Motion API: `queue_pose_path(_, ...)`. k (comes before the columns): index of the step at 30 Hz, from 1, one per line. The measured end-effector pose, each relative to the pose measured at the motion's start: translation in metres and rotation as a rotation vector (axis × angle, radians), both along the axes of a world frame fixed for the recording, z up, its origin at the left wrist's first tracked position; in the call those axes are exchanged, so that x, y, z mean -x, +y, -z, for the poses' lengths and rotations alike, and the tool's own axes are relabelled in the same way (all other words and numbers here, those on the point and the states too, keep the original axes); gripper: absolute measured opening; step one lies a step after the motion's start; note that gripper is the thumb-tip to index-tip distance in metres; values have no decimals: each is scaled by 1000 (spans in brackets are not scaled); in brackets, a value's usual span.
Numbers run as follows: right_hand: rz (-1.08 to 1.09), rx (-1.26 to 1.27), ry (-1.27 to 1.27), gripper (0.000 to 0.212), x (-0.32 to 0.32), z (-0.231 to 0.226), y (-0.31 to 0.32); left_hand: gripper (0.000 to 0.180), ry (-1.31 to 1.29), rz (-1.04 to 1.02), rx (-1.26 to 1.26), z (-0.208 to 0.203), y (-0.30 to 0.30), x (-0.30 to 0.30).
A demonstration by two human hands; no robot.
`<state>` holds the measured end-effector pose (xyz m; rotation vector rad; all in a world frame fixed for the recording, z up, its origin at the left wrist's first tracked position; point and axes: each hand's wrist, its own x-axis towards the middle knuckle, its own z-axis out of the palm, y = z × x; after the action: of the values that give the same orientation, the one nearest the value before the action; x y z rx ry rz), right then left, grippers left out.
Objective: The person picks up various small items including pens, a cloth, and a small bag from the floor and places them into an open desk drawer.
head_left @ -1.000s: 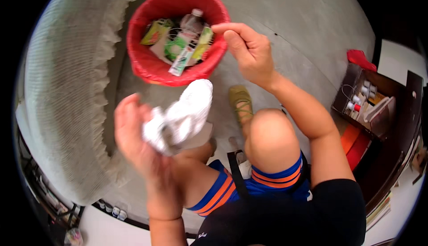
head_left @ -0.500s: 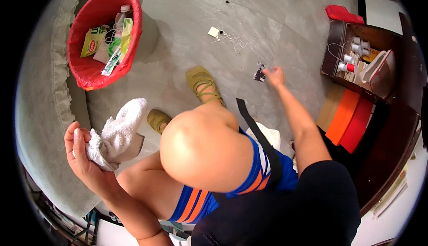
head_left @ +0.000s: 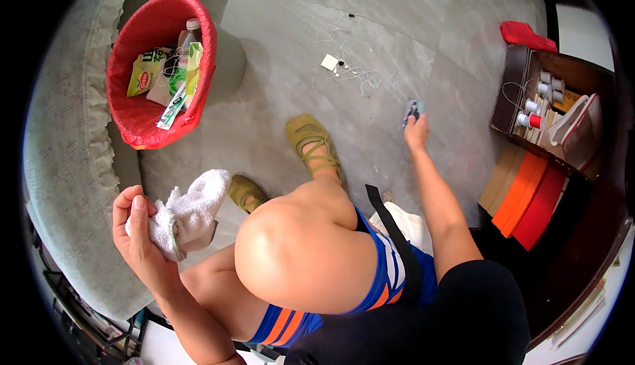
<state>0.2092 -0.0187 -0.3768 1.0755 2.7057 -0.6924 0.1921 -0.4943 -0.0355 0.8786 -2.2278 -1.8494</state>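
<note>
A white terry cloth (head_left: pixel 195 209) is bunched in my left hand (head_left: pixel 140 223), its free end sticking out to the right over my lower leg. Out to the right, low over the grey floor, my right hand (head_left: pixel 417 133) pinches a small flat piece with a dark and pale pattern (head_left: pixel 413 108). I cannot make out its kind. Farther off and to the left of that hand, tangled white threads (head_left: pixel 364 74) lie on the floor beside a small cream square (head_left: pixel 329 63).
At the left stands a bin with a red liner (head_left: pixel 119 110), holding wrappers and a plastic bottle. An open brown box (head_left: pixel 509 90) with thread spools is at the right, above orange and red boxes (head_left: pixel 519 193). A pale fabric-covered piece of furniture (head_left: pixel 73 186) lines the left side.
My right hand has taken hold of the small patterned piece and lifted it slightly off the floor. My left hand still holds the cloth. The whole view has shifted a little.
</note>
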Motion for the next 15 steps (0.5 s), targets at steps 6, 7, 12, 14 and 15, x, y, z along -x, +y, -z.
queue_pose_path(6, 259, -341, -34, 23, 29, 13, 19, 15, -27, 35, 0, 1, -1, 4)
queue_pose_path(7, 223, -341, -34, 21, 34, 21, 6, 15, -28, 33, 0, 1, -1, 5)
queue_pose_path(12, -33, -231, 113, 26, 74, 23, -71, 15, -56, 79, 17, 4, -1, 13)
queue_pose_path(14, -104, -184, 155, 29, 83, 21, -103, 15, -77, 78, 29, 2, 0, 14)
queue_pose_path(15, -172, -144, 195, 31, 88, 17, -109, 15, -98, 80, 35, 2, 1, 16)
